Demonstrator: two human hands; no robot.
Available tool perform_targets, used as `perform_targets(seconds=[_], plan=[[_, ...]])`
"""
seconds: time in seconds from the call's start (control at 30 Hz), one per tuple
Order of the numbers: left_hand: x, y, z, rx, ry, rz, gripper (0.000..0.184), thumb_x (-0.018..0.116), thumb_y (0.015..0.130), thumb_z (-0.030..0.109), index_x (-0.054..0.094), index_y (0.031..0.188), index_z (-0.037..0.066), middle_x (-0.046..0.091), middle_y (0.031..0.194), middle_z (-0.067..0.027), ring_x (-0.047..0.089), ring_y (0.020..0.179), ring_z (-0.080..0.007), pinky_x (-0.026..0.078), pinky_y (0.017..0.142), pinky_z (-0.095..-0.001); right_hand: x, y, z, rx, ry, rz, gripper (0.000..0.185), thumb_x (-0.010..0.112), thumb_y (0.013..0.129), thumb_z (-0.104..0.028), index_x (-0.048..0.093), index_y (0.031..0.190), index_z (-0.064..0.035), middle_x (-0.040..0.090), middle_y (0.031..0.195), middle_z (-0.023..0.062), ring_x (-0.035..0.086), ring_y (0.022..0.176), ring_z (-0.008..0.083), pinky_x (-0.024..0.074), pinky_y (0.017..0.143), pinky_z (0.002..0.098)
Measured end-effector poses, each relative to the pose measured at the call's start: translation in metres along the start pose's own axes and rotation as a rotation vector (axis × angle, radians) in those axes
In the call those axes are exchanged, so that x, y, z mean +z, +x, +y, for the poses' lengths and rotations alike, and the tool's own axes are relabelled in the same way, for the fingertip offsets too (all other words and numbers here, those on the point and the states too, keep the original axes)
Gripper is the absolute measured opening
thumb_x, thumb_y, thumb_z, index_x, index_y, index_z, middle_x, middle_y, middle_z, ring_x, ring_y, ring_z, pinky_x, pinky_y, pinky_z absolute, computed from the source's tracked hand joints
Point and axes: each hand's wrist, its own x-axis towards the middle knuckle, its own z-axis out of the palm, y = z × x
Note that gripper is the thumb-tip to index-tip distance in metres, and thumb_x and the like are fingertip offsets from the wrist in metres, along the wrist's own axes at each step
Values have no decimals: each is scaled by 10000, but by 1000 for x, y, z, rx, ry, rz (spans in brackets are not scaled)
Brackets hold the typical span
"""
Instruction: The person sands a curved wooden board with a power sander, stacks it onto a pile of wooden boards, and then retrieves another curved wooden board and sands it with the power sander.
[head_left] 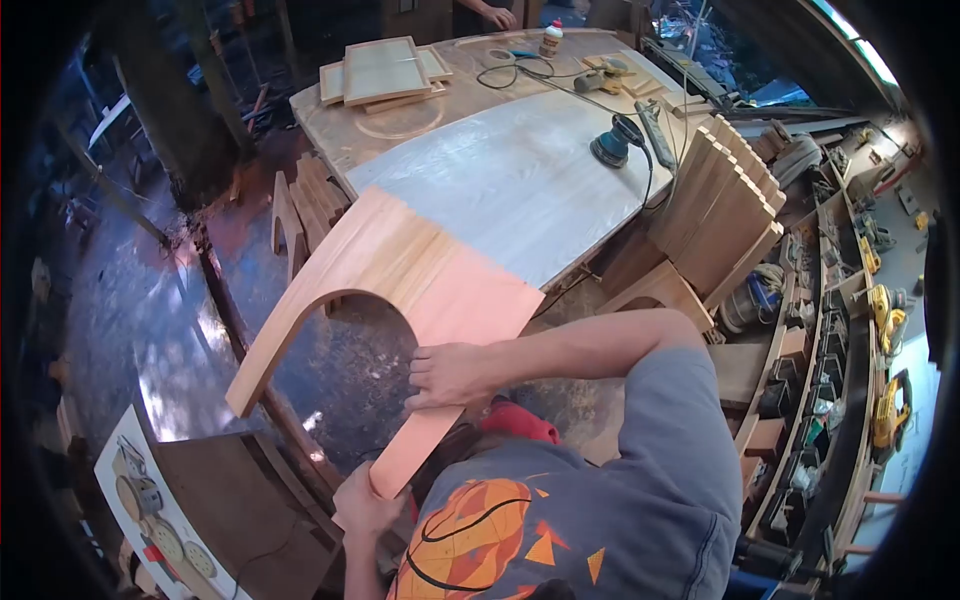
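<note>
A pale wooden panel (400, 250) with an arched cutout and two legs is tilted across the near left corner of the worktable (440, 155). My right hand (450, 375) is closed over the panel beside the arch, at the top of its nearer leg. Lower down, my left hand (368, 505) grips the end of that same leg, with some fingers hidden behind the wood. The panel's other leg points down to the left, with no hand on it. Beyond the panel, a whitish board (510, 180) lies flat on the table.
A sander (612, 145) with a cable rests on the board. Stacked frames (385, 72), a glue bottle (551, 38) and a yellow tool (603, 78) sit farther back. Arched pieces (715, 210) stand at the right, near shelves. Another person's hand (496, 16) shows at the far edge.
</note>
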Motion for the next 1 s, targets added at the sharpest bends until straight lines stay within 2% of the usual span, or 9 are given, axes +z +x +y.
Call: perform_targets(seconds=[0.07, 0.13, 0.2, 0.33, 0.47, 0.57, 0.73, 0.87, 1.0], plan=[[23, 15, 33, 24, 92, -67, 624, 907, 652, 418, 698, 1143, 94, 745, 981, -184, 729, 927, -401, 582, 824, -506, 22, -54, 11, 12, 54, 25, 684, 853, 681, -358, 634, 1290, -136, 663, 1148, 120, 610, 1192, 327, 409, 1107, 494], [60, 45, 97, 138, 173, 9, 568, 901, 685, 407, 700, 1105, 82, 742, 941, -164, 732, 902, -383, 578, 782, -481, 63, -129, 36, 144, -65, 226, 865, 919, 609, -341, 589, 1379, -126, 626, 1216, 107, 567, 1239, 319, 379, 1158, 504], [82, 67, 144, 122, 236, -7, 612, 886, 694, 425, 681, 1153, 75, 743, 1001, -152, 724, 951, -382, 572, 822, -488, 67, -190, 44, 280, -72, 360, 827, 892, 658, -308, 578, 1395, -105, 601, 1279, 132, 535, 1300, 347, 376, 1176, 516], [100, 94, 232, 14, 289, -120, 656, 884, 705, 438, 680, 1191, 49, 747, 1060, -169, 727, 981, -391, 573, 856, -494, 82, -326, 29, 725, 69, 587, 788, 831, 748, -207, 528, 1457, -44, 576, 1366, 180, 513, 1316, 404, 410, 1140, 533], [113, 111, 271, 78, 304, -65, 658, 886, 695, 454, 693, 1196, 73, 749, 1061, -174, 736, 958, -376, 578, 850, -490, 128, -438, 2, 1132, 218, 662, 782, 811, 812, -200, 481, 1503, -41, 574, 1361, 188, 514, 1280, 404, 412, 1109, 519], [115, 158, 274, 99, 306, -45, 699, 893, 693, 481, 698, 1221, 65, 742, 1120, -164, 703, 1070, -358, 554, 935, -478, 151, -485, -6, 1280, 271, 655, 769, 801, 833, -199, 474, 1509, -34, 579, 1350, 200, 512, 1278, 418, 412, 1105, 528], [123, 234, 270, 269, 445, -78, 782, 928, 661, 504, 689, 1242, 38, 701, 1247, -131, 538, 1305, -333, 424, 1134, -458, 119, -521, 24, 1296, 241, 737, 729, 795, 859, -204, 490, 1498, -36, 578, 1380, 206, 520, 1284, 416, 416, 1108, 514], [142, 285, 261, 357, 428, -40, 851, 948, 639, 514, 668, 1285, 37, 649, 1339, -128, 511, 1346, -328, 414, 1153, -456, 62, -546, 75, 1222, 95, 801, 605, 792, 888, -216, 570, 1425, -44, 611, 1353, 190, 566, 1254, 401, 454, 1085, 493], [173, 299, 275, 344, 331, -73, 929, 958, 611, 539, 646, 1327, 37, 590, 1424, -113, 472, 1391, -316, 393, 1181, -457, 9, -563, 143, 1229, 158, 880, 603, 796, 891, -228, 581, 1416, -24, 630, 1311, 214, 591, 1225, 419, 480, 1068, 471]])
